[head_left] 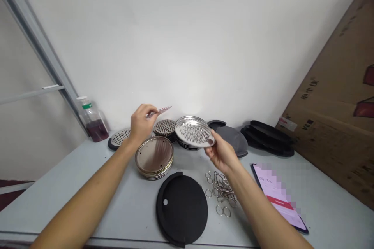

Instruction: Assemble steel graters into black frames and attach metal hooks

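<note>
My left hand (143,122) is raised in a pinch on a thin grater disc (164,110), seen almost edge-on with small teeth along it. To the right, my right hand (221,151) grips the rim of a shiny round grater plate (193,133), tilted so its raised teeth show. Under that plate is a stack of similar metal discs (189,147). A stack of plain metal discs (154,155) stands below my left hand. Nearer me lies a round black base (184,210) with a raised rim on one side and a small hole.
Metal rings and wire loops (223,188) lie in a heap beside my right forearm. A phone (277,198) rests at right. Black covers (267,138) and a grey one (232,140) line the wall. A bottle (95,122) stands far left; a cardboard box (330,124) borders the right.
</note>
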### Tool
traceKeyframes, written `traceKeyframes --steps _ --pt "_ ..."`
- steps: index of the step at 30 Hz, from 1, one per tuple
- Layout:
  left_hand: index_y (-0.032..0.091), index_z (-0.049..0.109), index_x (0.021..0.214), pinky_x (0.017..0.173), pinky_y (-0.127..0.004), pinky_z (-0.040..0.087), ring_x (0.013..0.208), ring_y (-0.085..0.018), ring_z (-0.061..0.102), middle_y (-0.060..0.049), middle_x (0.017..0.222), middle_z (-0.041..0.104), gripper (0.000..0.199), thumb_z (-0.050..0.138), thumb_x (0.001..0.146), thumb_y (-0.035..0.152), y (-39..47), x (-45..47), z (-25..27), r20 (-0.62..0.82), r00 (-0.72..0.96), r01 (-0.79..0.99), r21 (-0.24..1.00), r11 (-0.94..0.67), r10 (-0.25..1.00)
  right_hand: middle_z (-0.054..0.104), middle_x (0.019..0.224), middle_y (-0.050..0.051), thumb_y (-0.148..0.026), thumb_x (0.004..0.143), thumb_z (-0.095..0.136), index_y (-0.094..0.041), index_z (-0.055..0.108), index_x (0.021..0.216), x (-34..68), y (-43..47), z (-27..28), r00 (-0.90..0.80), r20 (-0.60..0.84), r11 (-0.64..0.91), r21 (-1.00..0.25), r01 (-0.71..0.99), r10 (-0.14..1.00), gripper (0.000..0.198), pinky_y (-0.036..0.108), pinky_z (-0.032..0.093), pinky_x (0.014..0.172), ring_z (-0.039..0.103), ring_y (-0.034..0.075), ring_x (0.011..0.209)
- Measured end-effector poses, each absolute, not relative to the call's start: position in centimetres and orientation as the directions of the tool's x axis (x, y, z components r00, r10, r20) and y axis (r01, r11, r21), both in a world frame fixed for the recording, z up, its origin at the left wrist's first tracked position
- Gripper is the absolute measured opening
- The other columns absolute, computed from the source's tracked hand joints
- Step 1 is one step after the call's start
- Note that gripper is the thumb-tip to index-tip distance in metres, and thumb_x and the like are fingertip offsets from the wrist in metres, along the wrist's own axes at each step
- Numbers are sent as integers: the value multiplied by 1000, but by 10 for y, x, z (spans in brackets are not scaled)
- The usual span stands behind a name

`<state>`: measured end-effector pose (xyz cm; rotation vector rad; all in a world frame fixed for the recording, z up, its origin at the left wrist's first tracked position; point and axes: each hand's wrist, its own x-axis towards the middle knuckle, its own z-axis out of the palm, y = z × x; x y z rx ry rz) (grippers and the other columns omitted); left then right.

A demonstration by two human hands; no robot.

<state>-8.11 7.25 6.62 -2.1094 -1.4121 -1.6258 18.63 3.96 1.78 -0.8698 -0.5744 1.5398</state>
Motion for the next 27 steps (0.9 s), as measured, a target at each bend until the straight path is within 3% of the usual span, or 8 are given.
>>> traceKeyframes --steps 2,4,9,14,17,19,23,27 --pt "19 65 87 93 -35 48 98 -19 61 -5 98 66 11 56 85 16 92 -84 57 748 161 778 305 -548 644 68 61 7 -29 90 63 -13 58 81 185 57 31 -106 -197 -220 -761 -610 975 19 22 60 51 68 15 53" --pt "20 67 82 89 -35 50 92 -20 63 -4 92 69 10 59 81 14 103 -85 45 665 271 782 270 -562 696 72 75 15 -24 93 58 -9 61 85 184 67 36 -176 -201 -266 -775 -573 964 17 24 63 67 73 19 70" --pt "23 72 84 92 -37 50 99 -23 66 -4 101 73 9 66 81 29 103 -89 18 502 391 774 273 -571 771 73 82 18 -14 89 59 -4 66 86 189 58 15 -126 -158 -198 -872 -447 979 12 25 61 75 74 19 76" --pt "24 72 96 106 -43 41 123 -26 55 -7 132 61 18 59 88 34 86 -87 26 481 337 803 302 -514 810 72 81 8 -27 84 66 -10 68 91 202 34 -5 -34 -25 -30 -984 -178 999 19 23 56 56 69 16 65" --pt "25 69 104 109 -48 39 129 -28 48 -7 135 58 25 63 86 40 37 -74 36 592 263 804 302 -513 762 71 77 4 -34 82 66 -13 70 97 212 15 -13 -176 33 63 -983 171 984 25 21 45 43 60 11 47" --pt "28 67 110 108 -50 41 126 -29 51 -7 133 59 33 68 82 44 -14 -61 33 555 362 741 316 -593 749 70 77 2 -35 83 64 -16 71 101 217 -1 -19 -265 21 110 -939 327 964 27 22 43 43 55 9 40" --pt "36 54 132 105 -59 45 122 -37 55 -8 137 58 69 76 69 53 -106 -35 -8 322 641 636 286 -717 697 69 77 2 -31 85 58 -18 71 105 220 -26 -31 -330 -4 125 -921 369 944 26 22 44 46 56 10 43" --pt "40 45 139 86 -49 60 84 -31 69 -7 94 74 68 68 76 27 -130 -25 -43 427 671 561 242 -791 606 70 81 4 -21 85 50 -18 70 107 214 -41 -41 -364 32 142 -950 278 931 30 20 42 45 64 15 61"
